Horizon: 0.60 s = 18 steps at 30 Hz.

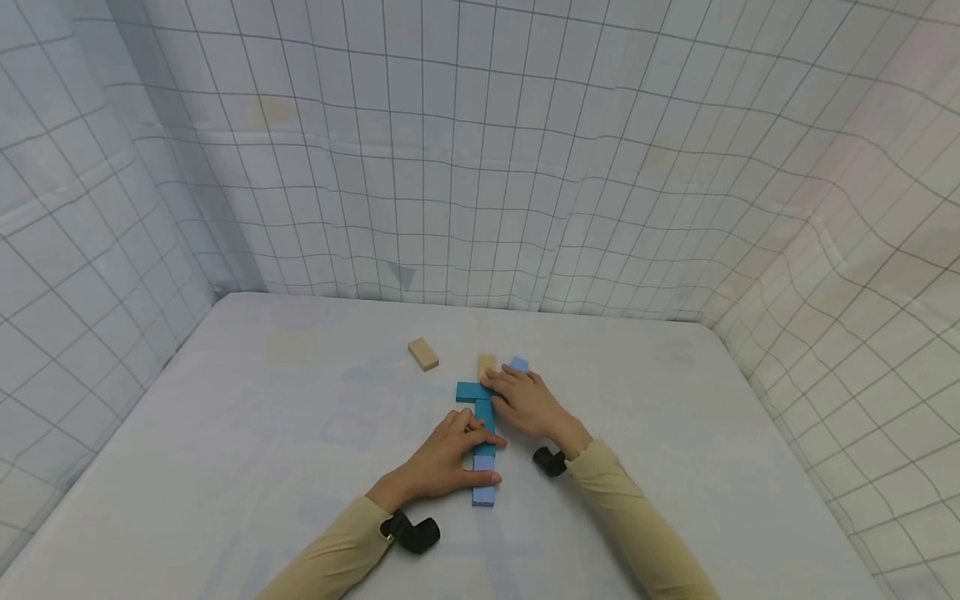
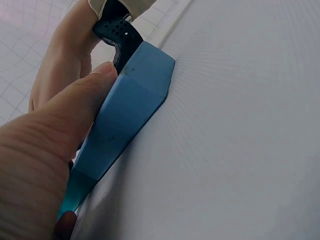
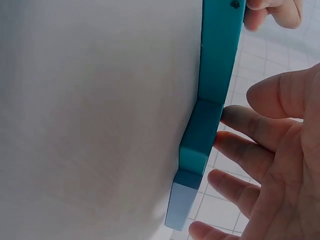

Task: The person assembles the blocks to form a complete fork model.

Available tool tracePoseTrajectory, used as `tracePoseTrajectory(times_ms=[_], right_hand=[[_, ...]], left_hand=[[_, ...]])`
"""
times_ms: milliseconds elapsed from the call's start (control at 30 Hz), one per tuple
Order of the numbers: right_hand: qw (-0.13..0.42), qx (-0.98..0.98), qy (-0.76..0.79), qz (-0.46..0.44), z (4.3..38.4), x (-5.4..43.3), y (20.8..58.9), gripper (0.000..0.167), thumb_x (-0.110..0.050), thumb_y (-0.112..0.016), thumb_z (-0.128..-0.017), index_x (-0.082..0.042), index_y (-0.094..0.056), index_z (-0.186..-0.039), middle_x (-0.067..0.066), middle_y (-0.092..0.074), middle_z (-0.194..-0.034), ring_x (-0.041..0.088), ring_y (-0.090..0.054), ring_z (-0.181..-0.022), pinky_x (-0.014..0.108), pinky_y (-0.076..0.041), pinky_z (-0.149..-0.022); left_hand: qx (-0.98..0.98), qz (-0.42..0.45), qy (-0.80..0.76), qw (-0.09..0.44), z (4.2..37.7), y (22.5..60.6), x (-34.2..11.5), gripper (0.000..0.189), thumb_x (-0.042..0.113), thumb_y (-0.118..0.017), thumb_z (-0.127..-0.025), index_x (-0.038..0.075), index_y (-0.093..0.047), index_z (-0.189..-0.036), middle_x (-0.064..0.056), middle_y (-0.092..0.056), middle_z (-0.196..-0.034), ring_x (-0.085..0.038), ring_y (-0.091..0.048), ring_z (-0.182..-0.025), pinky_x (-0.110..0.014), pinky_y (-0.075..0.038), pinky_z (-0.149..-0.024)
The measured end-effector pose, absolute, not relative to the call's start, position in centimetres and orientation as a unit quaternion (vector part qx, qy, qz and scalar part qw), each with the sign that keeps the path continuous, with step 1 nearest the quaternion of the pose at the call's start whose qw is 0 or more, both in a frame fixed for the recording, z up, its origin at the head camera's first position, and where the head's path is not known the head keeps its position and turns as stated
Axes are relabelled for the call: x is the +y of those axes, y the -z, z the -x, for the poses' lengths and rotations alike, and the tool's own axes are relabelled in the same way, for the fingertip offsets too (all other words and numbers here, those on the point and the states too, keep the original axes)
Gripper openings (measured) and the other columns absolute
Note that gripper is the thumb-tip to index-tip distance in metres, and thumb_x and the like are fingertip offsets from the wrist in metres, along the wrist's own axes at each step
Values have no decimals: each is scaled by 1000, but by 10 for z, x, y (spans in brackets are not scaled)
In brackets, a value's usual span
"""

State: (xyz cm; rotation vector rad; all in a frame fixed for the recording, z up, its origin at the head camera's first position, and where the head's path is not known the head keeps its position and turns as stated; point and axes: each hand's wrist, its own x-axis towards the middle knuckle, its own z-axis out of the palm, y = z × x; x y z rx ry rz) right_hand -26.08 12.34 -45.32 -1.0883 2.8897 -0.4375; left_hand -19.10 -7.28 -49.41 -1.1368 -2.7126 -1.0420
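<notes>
A line of flat blocks lies on the table. Nearest is a light blue block, and beyond it a teal block continues the line. Another teal block sits crosswise at its far end, with a tan block behind. My left hand lies over the line from the left, its thumb along the light blue block and its index finger across the teal one. My right hand touches the crosswise teal block from the right with nearly straight fingertips; in the right wrist view its fingers meet the block's edge.
A second light blue block is just past my right fingers, partly hidden. Left of the line, another tan block lies apart. The white table meets checked cloth walls at the back and sides.
</notes>
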Motion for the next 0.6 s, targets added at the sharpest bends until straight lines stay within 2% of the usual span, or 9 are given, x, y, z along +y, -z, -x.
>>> tracePoseTrajectory(times_ms=[267,600], right_hand=[[24,925,123,358,258,127,455,44,-25,-46,-101,-10,-45,-142,7,-37,-147,33,-25,-137,61,-24,-101],[37,921,122,368,259,130,455,50,-32,-46,-101,-9,-40,-145,7,-32,-150,32,-22,-139,61,-23,-102]], left_hand=[[-869,367,331,15,191,495,-72,51,58,-63,-83,28,-62,-124,9,-38,-103,-11,-35,-98,-34,-33,-86],[-870,370,326,26,191,495,-71,50,56,-64,-83,28,-62,-124,7,-40,-105,-11,-37,-98,-34,-34,-86]])
